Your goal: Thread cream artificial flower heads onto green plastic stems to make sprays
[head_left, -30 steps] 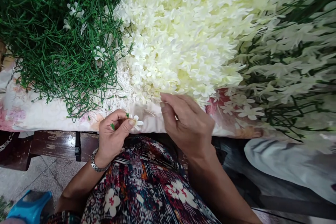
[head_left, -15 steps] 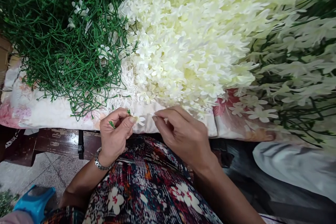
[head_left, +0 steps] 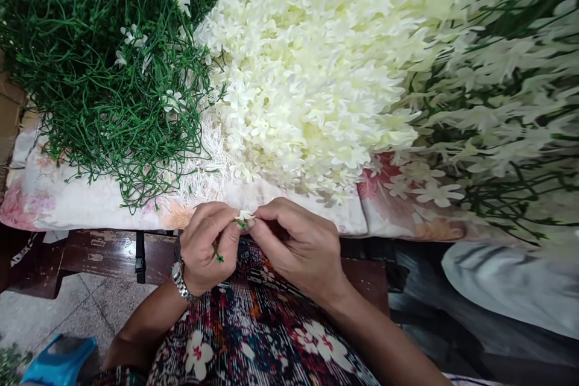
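Observation:
My left hand [head_left: 205, 250] pinches a thin green stem [head_left: 218, 255] with a small white flower [head_left: 245, 216] at its tip. My right hand [head_left: 296, 241] meets it fingertip to fingertip, its fingers pinched on that same flower. Both hands hover above my lap, just in front of the table's near edge. A watch sits on my left wrist. Behind the hands lie a big heap of loose cream-white flowers [head_left: 316, 66] and, to its left, a tangle of bare green stems [head_left: 104, 66].
The heaps rest on a floral cloth [head_left: 67, 199] over a dark wooden table [head_left: 99, 250]. Finished stems bearing white flowers [head_left: 506, 108] pile up at the right. A white bundle [head_left: 511, 286] lies lower right. A blue object [head_left: 58, 359] sits on the floor at lower left.
My right hand has drawn back from the white heap and closed in on the left hand's flower. Both hands have dropped slightly toward my lap.

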Tool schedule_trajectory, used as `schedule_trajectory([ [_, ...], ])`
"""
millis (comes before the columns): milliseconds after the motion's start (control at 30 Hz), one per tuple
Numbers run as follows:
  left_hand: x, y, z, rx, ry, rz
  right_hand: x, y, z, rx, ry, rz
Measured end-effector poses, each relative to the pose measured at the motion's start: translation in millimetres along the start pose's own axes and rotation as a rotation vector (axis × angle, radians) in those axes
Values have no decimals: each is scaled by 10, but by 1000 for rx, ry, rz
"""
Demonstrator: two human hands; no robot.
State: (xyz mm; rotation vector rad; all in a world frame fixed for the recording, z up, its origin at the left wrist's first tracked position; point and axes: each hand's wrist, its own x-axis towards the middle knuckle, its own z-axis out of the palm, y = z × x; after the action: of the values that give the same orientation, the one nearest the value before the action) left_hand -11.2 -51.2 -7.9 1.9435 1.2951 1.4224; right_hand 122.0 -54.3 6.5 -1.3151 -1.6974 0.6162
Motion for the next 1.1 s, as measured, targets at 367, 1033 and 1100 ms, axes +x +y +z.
schedule_trajectory([
  [367, -40, -57, -83, 182, -79, 246, -55, 44, 9, 38, -7, -48],
  [1033, 96, -9, -51, -460, -276, -292, -50, 129, -59, 89, -70, -138],
  [1100, 102, -14, -35, -453, -279, -287, -55, 129, -58, 93, -80, -142],
])
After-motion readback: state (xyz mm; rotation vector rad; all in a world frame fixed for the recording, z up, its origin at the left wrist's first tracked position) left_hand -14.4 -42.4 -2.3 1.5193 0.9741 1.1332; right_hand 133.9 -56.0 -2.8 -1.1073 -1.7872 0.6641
